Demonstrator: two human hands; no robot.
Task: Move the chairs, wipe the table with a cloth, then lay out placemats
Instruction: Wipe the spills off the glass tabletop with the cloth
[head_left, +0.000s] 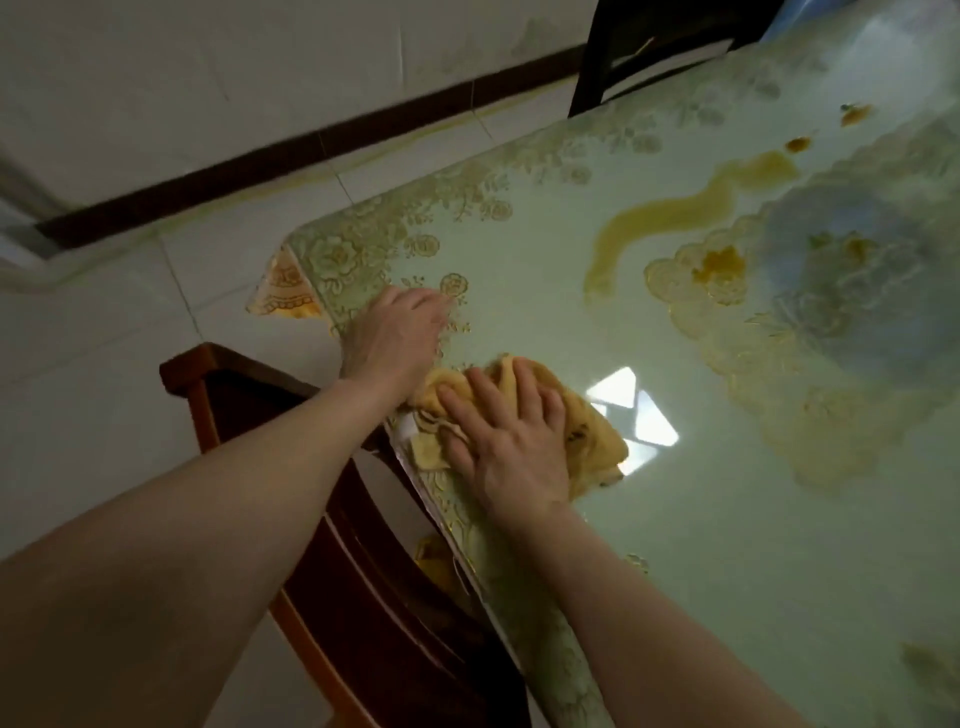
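Observation:
A yellow cloth (587, 431) lies bunched near the table's near-left edge. My right hand (506, 441) presses flat on top of it, fingers spread. My left hand (397, 338) rests palm down on the table (727, 519) just beyond the cloth, near the corner, holding nothing. The table has a pale green glossy cover with gold floral print. A long yellow-brown smear (670, 213) and smaller spots (797, 144) mark the far part of the surface. A brown wooden chair (363, 597) stands below my arms against the table's edge.
A dark chair back (613, 57) stands at the table's far side. White floor tiles and a white wall with a dark skirting strip (311, 140) lie to the left. The cover's corner (283, 291) hangs over the table's left corner.

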